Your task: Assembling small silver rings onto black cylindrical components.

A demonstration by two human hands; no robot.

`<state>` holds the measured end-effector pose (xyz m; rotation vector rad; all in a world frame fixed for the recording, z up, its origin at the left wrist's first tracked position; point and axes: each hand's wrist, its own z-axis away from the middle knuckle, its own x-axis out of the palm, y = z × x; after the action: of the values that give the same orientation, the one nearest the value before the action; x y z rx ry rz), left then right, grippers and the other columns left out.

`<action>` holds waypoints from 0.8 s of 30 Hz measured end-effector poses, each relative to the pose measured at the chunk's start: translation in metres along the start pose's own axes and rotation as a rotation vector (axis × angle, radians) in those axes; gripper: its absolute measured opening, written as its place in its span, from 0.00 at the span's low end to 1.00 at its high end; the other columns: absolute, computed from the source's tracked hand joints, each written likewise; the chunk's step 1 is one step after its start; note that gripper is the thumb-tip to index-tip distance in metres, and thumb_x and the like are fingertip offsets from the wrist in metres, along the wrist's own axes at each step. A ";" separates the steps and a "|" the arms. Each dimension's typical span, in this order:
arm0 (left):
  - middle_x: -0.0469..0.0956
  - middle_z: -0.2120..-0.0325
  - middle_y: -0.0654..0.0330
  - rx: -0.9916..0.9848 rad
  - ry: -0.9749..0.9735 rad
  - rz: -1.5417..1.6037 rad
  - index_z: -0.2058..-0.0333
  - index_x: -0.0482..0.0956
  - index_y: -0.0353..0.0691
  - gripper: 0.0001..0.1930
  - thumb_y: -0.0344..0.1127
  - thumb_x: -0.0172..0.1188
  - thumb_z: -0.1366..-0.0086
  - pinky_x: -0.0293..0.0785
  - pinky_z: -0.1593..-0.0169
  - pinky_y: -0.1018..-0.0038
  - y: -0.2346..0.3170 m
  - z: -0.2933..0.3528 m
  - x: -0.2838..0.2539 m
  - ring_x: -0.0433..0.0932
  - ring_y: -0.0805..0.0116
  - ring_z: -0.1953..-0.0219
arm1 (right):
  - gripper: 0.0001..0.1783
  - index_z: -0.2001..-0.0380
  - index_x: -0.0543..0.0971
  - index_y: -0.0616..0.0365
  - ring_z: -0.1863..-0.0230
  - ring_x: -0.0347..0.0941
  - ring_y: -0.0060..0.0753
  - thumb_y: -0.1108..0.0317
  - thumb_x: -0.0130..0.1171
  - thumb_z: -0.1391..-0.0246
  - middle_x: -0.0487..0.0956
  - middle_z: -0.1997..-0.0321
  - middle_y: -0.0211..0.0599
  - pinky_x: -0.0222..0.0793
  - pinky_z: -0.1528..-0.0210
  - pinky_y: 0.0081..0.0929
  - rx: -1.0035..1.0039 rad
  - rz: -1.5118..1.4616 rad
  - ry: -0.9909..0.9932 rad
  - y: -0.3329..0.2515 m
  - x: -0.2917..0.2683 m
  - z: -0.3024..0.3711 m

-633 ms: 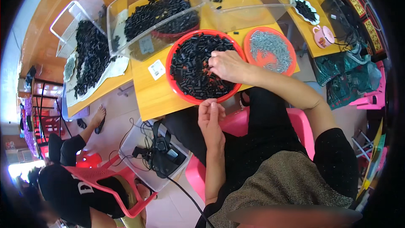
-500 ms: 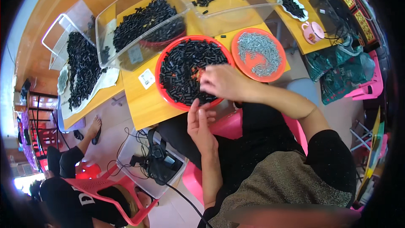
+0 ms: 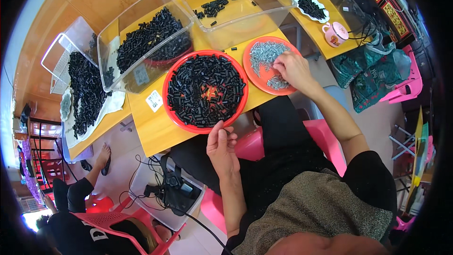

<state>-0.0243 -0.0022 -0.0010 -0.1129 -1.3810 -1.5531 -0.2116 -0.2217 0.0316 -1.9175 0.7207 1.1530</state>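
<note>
In front of me a red basin [image 3: 245, 92] holds many small black plastic tube-like pieces [image 3: 188, 82]; a patch of its bottom shows through. My left hand [image 3: 221, 153] is closed at the basin's near rim, pinching a small black piece [image 3: 229, 131] in its fingertips. To the right lies an orange plate [image 3: 259, 81] of small silver screws [image 3: 267, 53]. My right hand [image 3: 295, 70] is over that plate, fingers pinched together at the screws. Whether a screw is between those fingertips is hidden.
Clear plastic bins [image 3: 106, 52] with black pieces stand behind the basin. More black pieces [image 3: 87, 94] lie on a cloth at left. A white dish [image 3: 322, 18] and pink mug [image 3: 336, 34] stand far right. Below left, a tub [image 3: 141, 184] holds cables; a person [image 3: 71, 226] sits nearby.
My right hand has moved from the basin rightward to the screws on the plate. My left hand's fingers have closed into a pinch on a black piece. The view has shifted slightly.
</note>
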 end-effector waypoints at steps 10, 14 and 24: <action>0.76 0.58 0.52 -0.152 -0.058 0.198 0.49 0.69 0.31 0.16 0.26 0.52 0.35 0.77 0.59 0.81 0.003 0.001 -0.001 0.77 0.70 0.62 | 0.07 0.78 0.81 0.57 0.68 0.76 0.45 0.66 0.60 0.55 0.79 0.73 0.42 0.70 0.67 0.42 0.008 0.096 -0.119 0.005 0.009 -0.002; 0.76 0.59 0.53 -0.175 -0.071 0.246 0.49 0.69 0.32 0.15 0.26 0.52 0.35 0.77 0.60 0.81 0.005 0.002 -0.006 0.77 0.70 0.62 | 0.07 0.78 0.81 0.58 0.68 0.76 0.46 0.66 0.59 0.54 0.78 0.72 0.42 0.70 0.66 0.41 -0.014 0.130 -0.108 -0.003 0.014 -0.006; 0.75 0.59 0.57 -0.233 -0.095 0.464 0.53 0.72 0.36 0.12 0.26 0.53 0.35 0.76 0.61 0.83 0.002 -0.002 -0.008 0.76 0.73 0.63 | 0.08 0.71 0.74 0.63 0.63 0.73 0.50 0.68 0.54 0.46 0.75 0.67 0.48 0.67 0.61 0.40 0.004 -0.182 -0.122 -0.005 0.002 0.005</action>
<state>-0.0174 0.0010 -0.0053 -0.6138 -1.1374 -1.3177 -0.2094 -0.2149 0.0299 -1.8495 0.4722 1.1420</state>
